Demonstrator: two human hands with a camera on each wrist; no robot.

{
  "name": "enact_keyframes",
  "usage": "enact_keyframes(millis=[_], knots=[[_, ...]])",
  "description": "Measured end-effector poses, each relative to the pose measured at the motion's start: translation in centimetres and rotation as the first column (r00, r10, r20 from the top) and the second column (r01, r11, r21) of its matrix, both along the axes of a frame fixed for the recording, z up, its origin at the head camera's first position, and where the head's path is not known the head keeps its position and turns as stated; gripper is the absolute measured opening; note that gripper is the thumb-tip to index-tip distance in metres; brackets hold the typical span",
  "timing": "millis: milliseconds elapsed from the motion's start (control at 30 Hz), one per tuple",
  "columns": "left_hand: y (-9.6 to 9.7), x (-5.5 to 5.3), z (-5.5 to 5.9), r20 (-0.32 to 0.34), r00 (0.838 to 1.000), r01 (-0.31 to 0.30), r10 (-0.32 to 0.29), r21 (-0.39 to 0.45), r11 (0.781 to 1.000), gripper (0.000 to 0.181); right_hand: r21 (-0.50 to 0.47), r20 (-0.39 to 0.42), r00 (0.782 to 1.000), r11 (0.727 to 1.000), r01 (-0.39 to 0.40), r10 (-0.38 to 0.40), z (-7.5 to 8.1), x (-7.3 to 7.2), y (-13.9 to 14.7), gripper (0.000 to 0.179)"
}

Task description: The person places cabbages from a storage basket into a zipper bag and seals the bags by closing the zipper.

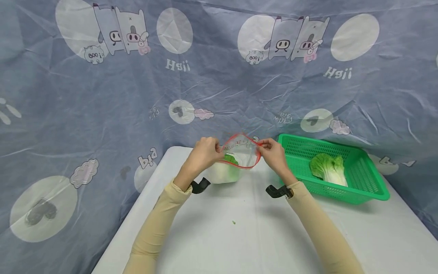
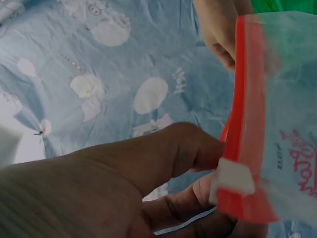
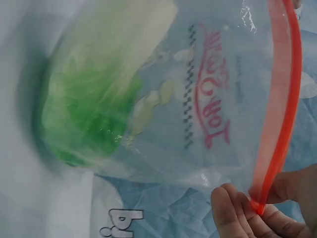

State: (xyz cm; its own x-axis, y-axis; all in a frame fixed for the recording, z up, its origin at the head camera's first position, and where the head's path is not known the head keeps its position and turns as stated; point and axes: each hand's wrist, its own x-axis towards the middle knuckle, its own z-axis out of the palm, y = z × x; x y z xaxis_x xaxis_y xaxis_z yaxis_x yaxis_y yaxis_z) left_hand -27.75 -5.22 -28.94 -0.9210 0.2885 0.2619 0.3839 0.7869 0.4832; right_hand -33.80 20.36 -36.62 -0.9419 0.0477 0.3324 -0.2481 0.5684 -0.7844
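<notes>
A clear zip bag (image 3: 213, 163) with a red rim is held up by both hands, its mouth spread wide. My left hand (image 1: 204, 153) pinches one end of the rim, beside a white slider (image 2: 235, 177) on the zip. At the opposite end, my right hand (image 1: 272, 154) grips the red edge between thumb and fingers. Inside the bag, toward the bottom, lies a Chinese cabbage (image 3: 89, 114) with green leaves and a pale stem, seen through the plastic. Printed red lettering on the bag shows in the right wrist view.
To the right stands a green plastic basket (image 1: 372, 176) with another Chinese cabbage (image 1: 330, 169) in it. A small leaf scrap (image 1: 234, 222) lies on the white table (image 1: 246, 247). Behind the table hangs a grey-blue printed curtain (image 1: 219, 83).
</notes>
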Motion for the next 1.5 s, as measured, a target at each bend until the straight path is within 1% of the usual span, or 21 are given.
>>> enact_keyframes(millis=[67, 100, 167, 233, 333, 433, 467, 533, 700, 767, 833, 900, 1000, 1100, 1133, 1200, 1267, 1333, 1400, 1433, 1500], knots=[[0.8, 0.2, -0.5, 0.058, 0.996, 0.066, -0.065, -0.022, 0.998, 0.022, -0.001, 0.001, 1.000, 1.000, -0.012, 0.012, -0.7, 0.1, 0.5, 0.020], [1.3, 0.2, -0.9, 0.076, 0.993, 0.095, -0.093, -0.027, 0.995, 0.021, -0.005, 0.002, 1.000, 1.000, -0.017, 0.017, -1.0, 0.1, 0.7, 0.020], [2.2, 0.1, -1.6, 0.084, 0.987, 0.140, -0.136, -0.036, 0.990, 0.021, -0.016, 0.000, 1.000, 1.000, -0.019, 0.019, -1.6, 0.2, 1.3, 0.019], [3.1, -0.1, -2.4, 0.073, 0.983, 0.173, -0.171, -0.022, 0.985, 0.019, -0.028, 0.007, 1.000, 0.999, -0.027, 0.027, -2.2, 0.3, 1.8, 0.019], [4.6, -0.4, -3.5, 0.055, 0.973, 0.221, -0.223, 0.048, 0.974, 0.015, -0.049, 0.031, 0.998, 0.998, -0.046, 0.047, -2.9, 0.4, 2.5, 0.019], [6.0, -0.8, -4.7, 0.054, 0.961, 0.259, -0.270, 0.154, 0.953, 0.010, -0.058, 0.047, 0.997, 0.997, -0.056, 0.059, -3.5, 0.4, 3.1, 0.018], [6.4, -0.9, -5.1, 0.062, 0.959, 0.260, -0.276, 0.189, 0.947, 0.010, -0.057, 0.053, 0.997, 0.997, -0.058, 0.061, -3.7, 0.4, 3.2, 0.019], [7.2, -1.2, -6.0, 0.074, 0.961, 0.244, -0.268, 0.238, 0.940, 0.012, -0.045, 0.061, 0.997, 0.997, -0.055, 0.058, -4.1, 0.4, 3.5, 0.020], [8.6, -1.4, -8.1, 0.129, 0.971, 0.149, -0.202, 0.334, 0.931, 0.021, -0.044, 0.087, 0.994, 0.997, -0.056, 0.060, -4.9, 0.6, 4.2, 0.022], [9.1, -1.4, -8.8, 0.143, 0.972, 0.123, -0.187, 0.370, 0.921, 0.022, -0.047, 0.094, 0.994, 0.997, -0.058, 0.062, -4.9, 0.8, 4.6, 0.022], [9.4, -1.4, -9.5, 0.145, 0.972, 0.111, -0.185, 0.414, 0.904, 0.019, -0.028, 0.102, 0.993, 0.998, -0.061, 0.064, -4.8, 1.1, 5.1, 0.023], [9.7, -1.5, -10.1, 0.131, 0.975, 0.105, -0.181, 0.450, 0.887, 0.014, -0.007, 0.114, 0.991, 0.998, -0.066, 0.066, -4.4, 1.3, 5.8, 0.025], [10.0, -1.5, -10.8, 0.107, 0.973, 0.120, -0.202, 0.514, 0.849, 0.006, 0.034, 0.123, 0.991, 0.998, -0.062, 0.057, -3.6, 1.8, 7.3, 0.028], [10.2, -1.5, -11.2, 0.094, 0.968, 0.143, -0.233, 0.556, 0.819, 0.004, 0.115, 0.121, 0.993, 0.993, -0.015, 0.001, -2.5, 2.2, 9.2, 0.033], [10.3, -1.5, -11.3, 0.090, 0.966, 0.152, -0.242, 0.562, 0.813, 0.004, 0.148, 0.127, 0.992, 0.989, 0.006, -0.025, -2.1, 2.3, 9.9, 0.036], [10.3, -1.5, -11.4, 0.082, 0.964, 0.164, -0.252, 0.562, 0.811, 0.004, 0.215, 0.157, 0.984, 0.975, 0.046, -0.081, -1.2, 2.5, 11.3, 0.045], [10.3, -1.4, -11.4, 0.078, 0.964, 0.171, -0.256, 0.554, 0.815, 0.004, 0.272, 0.194, 0.973, 0.960, 0.070, -0.126, -0.4, 2.7, 12.7, 0.053], [10.4, -1.3, -11.4, 0.074, 0.963, 0.180, -0.258, 0.535, 0.826, 0.004, 0.312, 0.241, 0.956, 0.946, 0.088, -0.168, 0.2, 2.7, 14.1, 0.048], [10.5, -1.2, -11.4, 0.074, 0.961, 0.190, -0.265, 0.517, 0.835, 0.004, 0.346, 0.259, 0.942, 0.931, 0.116, -0.214, 0.7, 2.6, 15.6, 0.043], [10.5, -1.2, -11.5, 0.074, 0.960, 0.197, -0.270, 0.507, 0.839, 0.004, 0.359, 0.263, 0.936, 0.924, 0.130, -0.234, 0.8, 2.6, 16.3, 0.044], [10.7, -1.1, -11.6, 0.070, 0.957, 0.212, -0.281, 0.490, 0.845, 0.003, 0.383, 0.270, 0.921, 0.909, 0.163, -0.279, 0.8, 2.4, 17.8, 0.051]])
